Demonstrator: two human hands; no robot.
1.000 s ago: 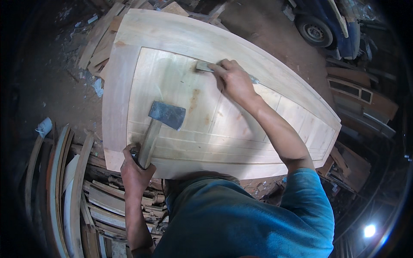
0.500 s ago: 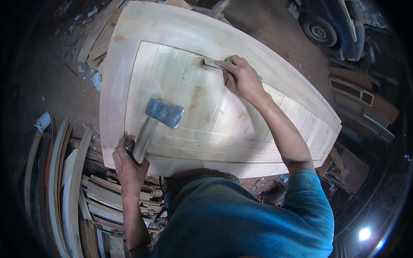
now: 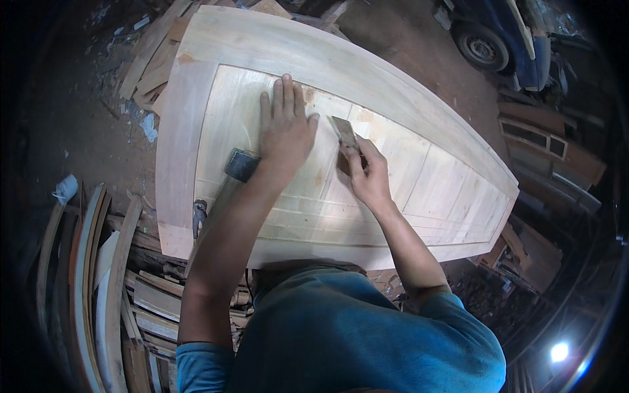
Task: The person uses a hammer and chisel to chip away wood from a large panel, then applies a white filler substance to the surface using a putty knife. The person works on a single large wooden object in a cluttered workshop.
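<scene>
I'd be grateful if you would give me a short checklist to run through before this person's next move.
1. Right hand has a grip on the flat metal blade: ok.
2. Left hand free of tools: ok, fingers extended over the wooden panel.
3. Gap between blade and left hand: ok, they are apart.
4. Axe clear of the arms: not ok, the left forearm partly covers it.
5. Panel free of loose tools: not ok, a dark metal tool sits near its left edge.
6. Blade's edge sharp: cannot tell.
</scene>
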